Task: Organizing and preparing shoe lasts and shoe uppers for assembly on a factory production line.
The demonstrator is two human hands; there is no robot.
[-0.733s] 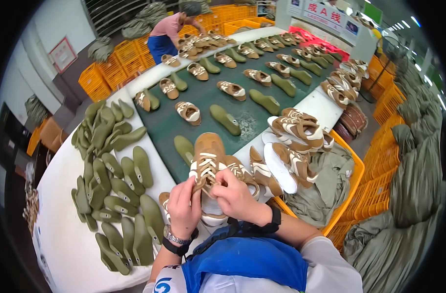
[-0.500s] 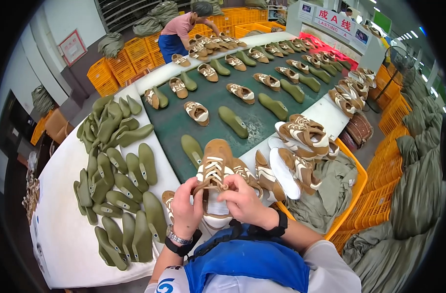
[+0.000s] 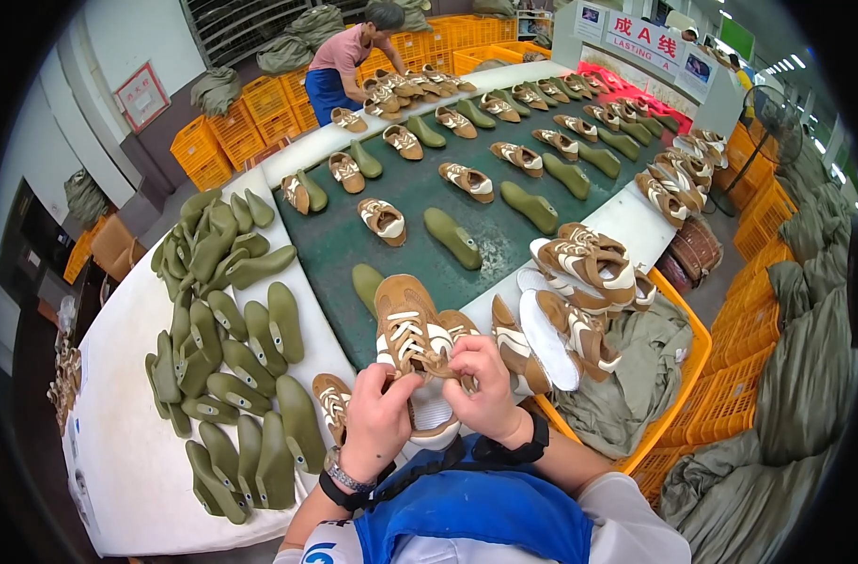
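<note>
A brown suede sneaker [image 3: 405,305] with cream laces stands toe away in front of me, its pale insole showing at the heel end. My left hand [image 3: 380,414] is closed in a pinch on the shoelace [image 3: 418,355] at the top of the lacing. Opposite it, my right hand [image 3: 485,387] pinches the shoelace too, thumb against fingers. The exact strands between the fingertips are partly hidden. Another brown sneaker [image 3: 331,404] lies beside my left wrist, and one more [image 3: 459,324] is partly covered behind my right hand.
Green shoe lasts [image 3: 302,428] are piled on the white table [image 3: 119,395] at left. Sneakers and lasts stand in rows on the green belt [image 3: 410,211]. Stacked sneakers [image 3: 584,263] and an orange crate [image 3: 669,423] with grey cloth are at right. A person [image 3: 354,56] works across the belt.
My hands have drawn slightly closer together over the lacing, and the right hand has moved a little right. The sneaker's toe has shifted slightly left. The view has moved a little.
</note>
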